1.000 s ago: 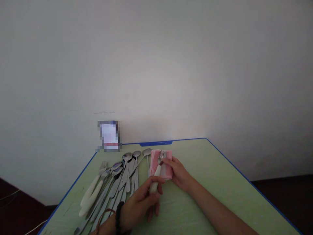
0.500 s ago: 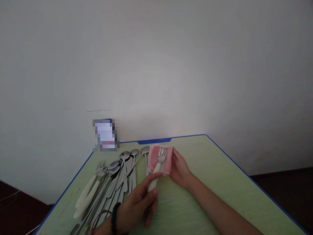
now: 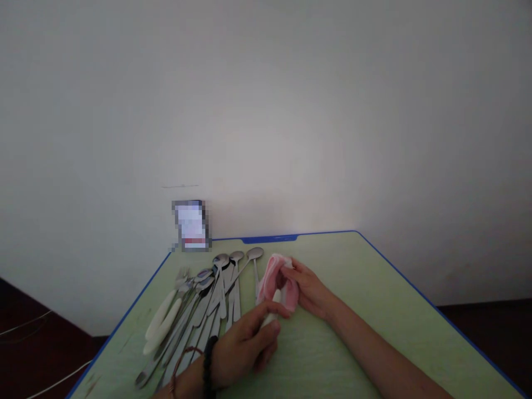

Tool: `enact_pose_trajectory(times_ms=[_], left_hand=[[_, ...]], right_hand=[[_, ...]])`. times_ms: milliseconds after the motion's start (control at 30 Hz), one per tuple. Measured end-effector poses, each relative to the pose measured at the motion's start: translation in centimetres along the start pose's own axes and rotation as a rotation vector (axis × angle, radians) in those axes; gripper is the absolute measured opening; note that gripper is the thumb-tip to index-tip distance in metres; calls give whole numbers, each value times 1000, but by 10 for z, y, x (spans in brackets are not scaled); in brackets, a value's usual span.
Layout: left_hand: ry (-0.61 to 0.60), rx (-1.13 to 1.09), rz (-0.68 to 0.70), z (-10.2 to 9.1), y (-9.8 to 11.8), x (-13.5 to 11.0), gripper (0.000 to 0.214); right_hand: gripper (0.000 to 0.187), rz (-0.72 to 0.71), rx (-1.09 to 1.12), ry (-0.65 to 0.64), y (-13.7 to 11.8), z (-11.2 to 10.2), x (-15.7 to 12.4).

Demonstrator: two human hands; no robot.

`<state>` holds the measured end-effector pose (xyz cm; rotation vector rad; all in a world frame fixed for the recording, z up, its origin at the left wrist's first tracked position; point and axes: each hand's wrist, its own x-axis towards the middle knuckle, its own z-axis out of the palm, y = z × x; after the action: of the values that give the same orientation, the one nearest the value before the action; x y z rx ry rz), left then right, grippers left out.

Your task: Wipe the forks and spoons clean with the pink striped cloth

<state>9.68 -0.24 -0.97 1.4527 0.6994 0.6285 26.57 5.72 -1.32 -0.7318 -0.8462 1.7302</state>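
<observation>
"So, which way does the white-handled utensil (image 3: pixel 277 297) lie?"

"Over the desk (image 3: pixel 374 288), slanting away from the left hand (image 3: pixel 249 339), whose fingers grip its handle, into the pink cloth (image 3: pixel 291 297); the right hand (image 3: pixel 308 287), nearer its far end, pinches that."

"Anything hidden?"

"Its head, inside the folds, and some right-hand fingers."

The one camera, head-worn, looks forward and down from close above the near side of the pale green, blue-edged flat table (image 3: pixel 366 321); the grey-white wall (image 3: pixel 266 111) beyond the table fills most of the view.
</observation>
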Motion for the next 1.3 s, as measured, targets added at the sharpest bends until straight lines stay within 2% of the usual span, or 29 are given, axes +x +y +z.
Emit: enact_pose_trajectory(times_ms=[133,367,533,733,933,1100,1167,1300], left_hand=[[-10,-9,-13,-1,-1,0,43],[28,-44,-17,-1,-2,-1,42],[78,-37,-37,0,-6,1,43],[48,29,-70,-1,-5,-1,42],[32,68,-68,-3,-6,-1,37],[34,-5,-66,-4,-7,-1,37],[-6,-105,-26,-6,-6,-1,37],[-199,-278,53,-9,-3,-3,37]], right_hand=[[27,5,-11,12,1,0,-1],[26,4,64,114,5,0,5],[47,103,129,-11,0,0,5],[29,97,136,52,0,2,2],[28,108,158,63,2,2,3],[24,91,124,79,2,2,4],[19,65,93,77,3,1,4],[17,42,20,113,6,-2,3]])
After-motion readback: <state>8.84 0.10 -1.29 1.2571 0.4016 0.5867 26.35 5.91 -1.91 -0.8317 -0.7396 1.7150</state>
